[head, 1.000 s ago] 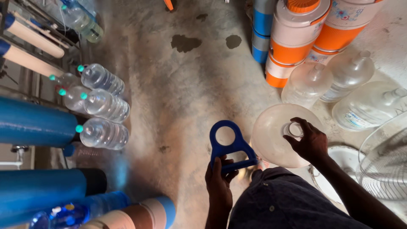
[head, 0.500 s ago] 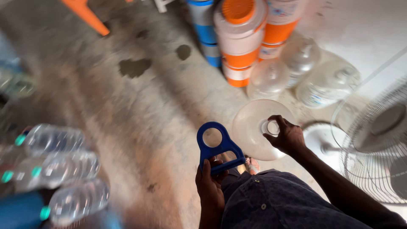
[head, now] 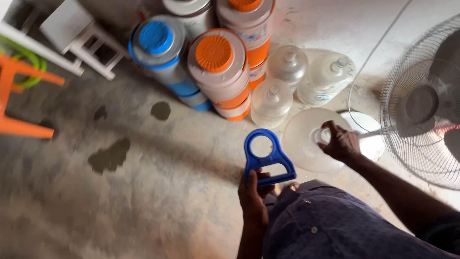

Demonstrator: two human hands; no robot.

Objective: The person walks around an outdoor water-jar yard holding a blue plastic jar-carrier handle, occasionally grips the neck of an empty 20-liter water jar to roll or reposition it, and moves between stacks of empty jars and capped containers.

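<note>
My left hand (head: 253, 196) grips the bar of a blue plastic bottle-carrying handle (head: 265, 158), whose ring end points away from me. My right hand (head: 341, 143) is closed around the neck of a large clear water jug (head: 303, 144) that stands on the concrete floor in front of my knees. The handle is a little to the left of the jug and does not touch it.
Three more clear jugs (head: 287, 64) stand behind it, beside insulated coolers with orange lids (head: 215, 53) and a blue lid (head: 155, 37). A standing fan (head: 421, 103) is at the right, a white stool (head: 81, 41) and an orange stool (head: 19, 96) at the left. Wet patches (head: 109, 154) mark the floor.
The view has swung right and up: the lying bottles at the left have left the frame, the fan and stools have come in. Both hands keep their holds.
</note>
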